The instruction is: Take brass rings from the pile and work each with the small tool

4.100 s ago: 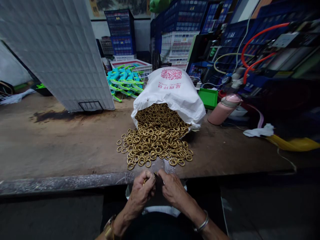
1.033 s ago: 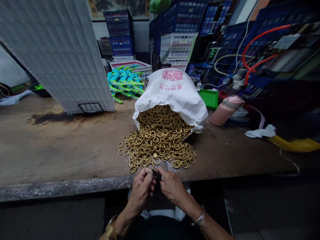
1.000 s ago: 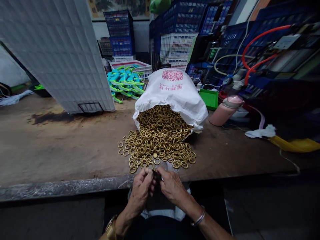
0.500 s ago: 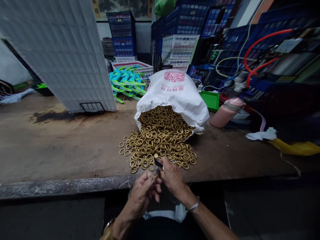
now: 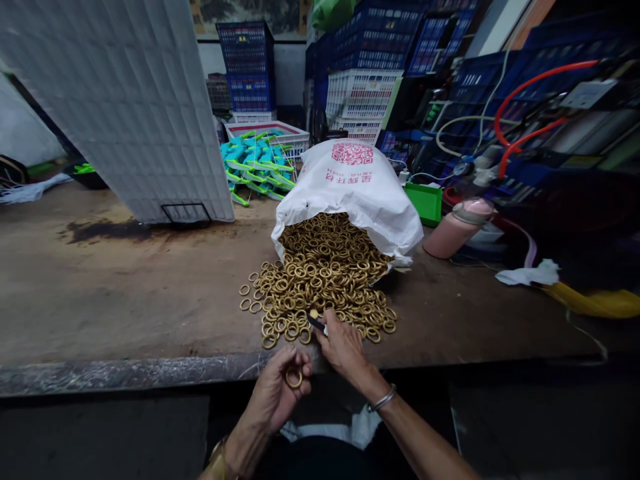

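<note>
Two hands [image 5: 345, 347], one dark tool [image 5: 316, 323], one sack [image 5: 350, 190] (countless rings [image 5: 320, 283]).

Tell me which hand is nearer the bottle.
Right. The right hand is left of the bottle and nearer the camera, at the near edge of the rings; the left hand is farther left and even closer to the camera.

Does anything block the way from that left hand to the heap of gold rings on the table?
Nothing visible does: just beyond the left hand, which holds one ring, lie the table's front edge and then the heap. The right hand, gripping a dark tool, is off to the right.
</note>
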`<state>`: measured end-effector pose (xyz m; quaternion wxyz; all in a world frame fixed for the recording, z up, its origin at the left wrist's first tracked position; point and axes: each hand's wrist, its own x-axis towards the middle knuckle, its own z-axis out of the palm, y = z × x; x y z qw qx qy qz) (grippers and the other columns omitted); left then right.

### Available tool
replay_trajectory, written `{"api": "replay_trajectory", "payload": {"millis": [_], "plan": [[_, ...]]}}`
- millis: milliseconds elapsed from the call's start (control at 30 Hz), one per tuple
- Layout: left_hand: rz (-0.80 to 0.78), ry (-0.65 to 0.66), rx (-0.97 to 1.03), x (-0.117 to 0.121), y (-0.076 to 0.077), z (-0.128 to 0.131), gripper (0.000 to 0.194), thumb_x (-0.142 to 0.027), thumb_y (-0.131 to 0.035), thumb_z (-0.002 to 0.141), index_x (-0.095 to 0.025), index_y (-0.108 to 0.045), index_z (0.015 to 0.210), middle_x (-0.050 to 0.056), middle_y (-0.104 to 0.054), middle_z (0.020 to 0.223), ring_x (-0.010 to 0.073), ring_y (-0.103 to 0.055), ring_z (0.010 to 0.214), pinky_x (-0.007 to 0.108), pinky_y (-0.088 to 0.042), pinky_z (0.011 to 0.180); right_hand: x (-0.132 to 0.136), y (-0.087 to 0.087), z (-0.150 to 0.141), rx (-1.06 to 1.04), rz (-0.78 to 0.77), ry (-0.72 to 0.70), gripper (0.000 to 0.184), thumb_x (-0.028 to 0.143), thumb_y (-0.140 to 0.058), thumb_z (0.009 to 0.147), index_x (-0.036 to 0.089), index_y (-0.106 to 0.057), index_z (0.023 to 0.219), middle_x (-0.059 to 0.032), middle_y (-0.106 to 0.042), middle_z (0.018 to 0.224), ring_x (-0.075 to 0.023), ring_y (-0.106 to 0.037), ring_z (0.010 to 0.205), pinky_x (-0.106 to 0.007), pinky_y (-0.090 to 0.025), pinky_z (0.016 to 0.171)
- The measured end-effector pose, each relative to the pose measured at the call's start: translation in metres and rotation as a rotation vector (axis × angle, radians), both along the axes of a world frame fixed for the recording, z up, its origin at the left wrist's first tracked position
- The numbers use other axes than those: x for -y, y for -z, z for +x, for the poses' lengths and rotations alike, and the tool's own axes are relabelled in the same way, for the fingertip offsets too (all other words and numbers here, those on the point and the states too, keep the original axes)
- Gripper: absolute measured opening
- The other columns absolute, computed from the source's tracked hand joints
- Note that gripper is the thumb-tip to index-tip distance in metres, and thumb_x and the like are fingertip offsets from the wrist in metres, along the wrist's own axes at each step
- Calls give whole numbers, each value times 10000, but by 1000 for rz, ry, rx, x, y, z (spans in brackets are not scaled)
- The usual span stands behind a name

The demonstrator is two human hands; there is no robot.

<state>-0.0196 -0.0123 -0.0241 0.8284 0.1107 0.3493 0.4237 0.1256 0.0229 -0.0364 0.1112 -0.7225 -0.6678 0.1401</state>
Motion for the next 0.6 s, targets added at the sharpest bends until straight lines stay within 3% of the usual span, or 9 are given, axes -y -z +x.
{"api": "replay_trajectory", "payload": {"millis": [167,233,300,400,600], "plan": [[261,-11,-359,-1,0,6,207,-353,-603,715,-158,-540,747,-47,-481,558,51,-390,409,156,-280,355,3,3,9,-428,43,-23,101,256,-446,780,191,-455,703,17,-524,612,-111,-474,555,-211,-293,529],[403,-24,-570,-3,0,7,198,-333,-609,709,-166,-571,810,-45,-511,570,58,-410,422,169,-327,400,8,1,11,-684,-39,-18,153,280,-442,764,198,-408,640,53,-444,521,-91,-406,489,-196,-294,491],[552,-23,-705,-5,0,8,189,-303,-606,711,-164,-603,840,-4,-581,685,97,-509,558,195,-405,525,13,-2,11,-897,-150,-6,162,307,-461,743,201,-394,640,81,-388,463,-74,-349,438,-186,-279,453],[698,27,-740,-6,2,8,182,-283,-544,763,-168,-615,884,41,-622,824,156,-567,736,242,-437,672,22,-7,9,-1080,-247,19,166,318,-496,706,194,-404,646,92,-377,437,-55,-313,414,-173,-246,420],[966,125,-837,-6,1,1,187,-230,-489,800,-186,-653,877,44,-648,821,164,-578,777,247,-420,729,31,-19,8,-1372,-534,109,168,315,-505,669,206,-382,706,127,-353,429,-13,-170,321,-152,-99,331]]}}
